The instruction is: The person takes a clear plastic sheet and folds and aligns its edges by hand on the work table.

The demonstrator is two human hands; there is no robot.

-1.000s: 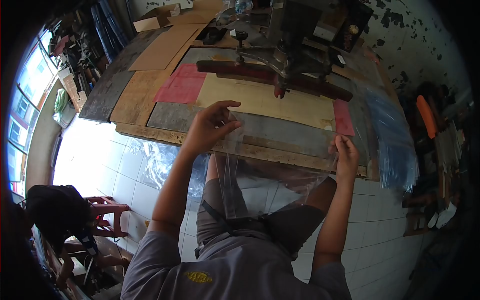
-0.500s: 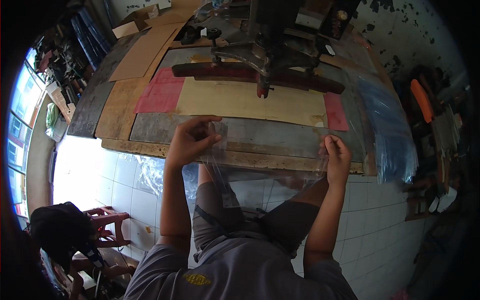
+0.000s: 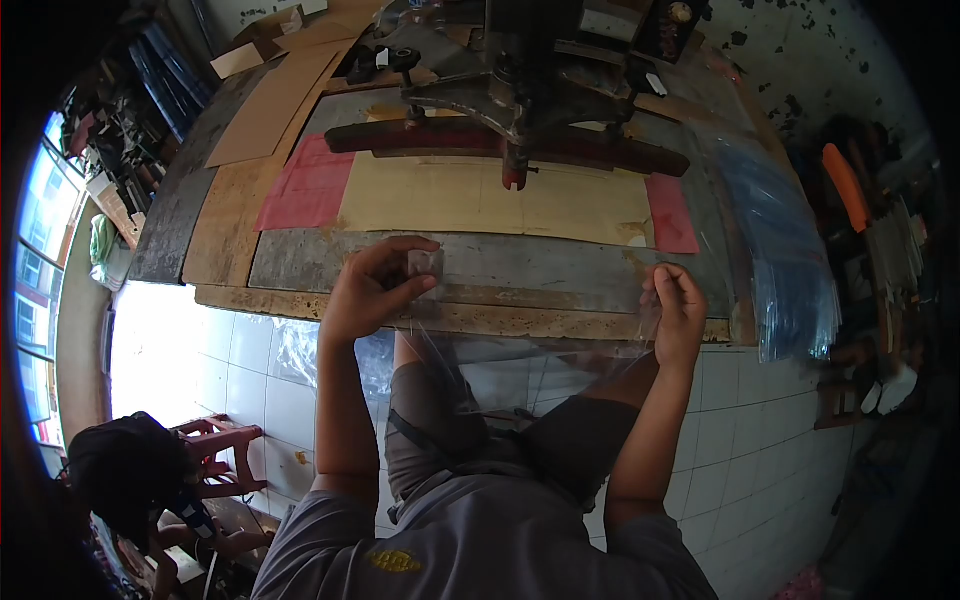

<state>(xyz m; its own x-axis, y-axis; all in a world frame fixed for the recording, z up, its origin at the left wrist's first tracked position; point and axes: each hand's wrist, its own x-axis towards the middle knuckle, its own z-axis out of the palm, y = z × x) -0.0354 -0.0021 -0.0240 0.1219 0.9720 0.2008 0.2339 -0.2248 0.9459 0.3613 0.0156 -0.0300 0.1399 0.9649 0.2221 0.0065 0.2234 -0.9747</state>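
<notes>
While my right hand (image 3: 678,312) pinches one end of the clear film (image 3: 530,372) with thumb and forefinger together, my left hand (image 3: 368,292) has the other, thumb against it, forefinger standing apart from the thumb. The film hangs between them over my lap (image 3: 440,420), by the near edge of the table (image 3: 470,318). Beyond, the yellow sheet (image 3: 500,200) lies below the press (image 3: 510,125).

Two pink patches (image 3: 305,185), one yellow sheet (image 3: 480,205), one clear film (image 3: 530,372).
</notes>
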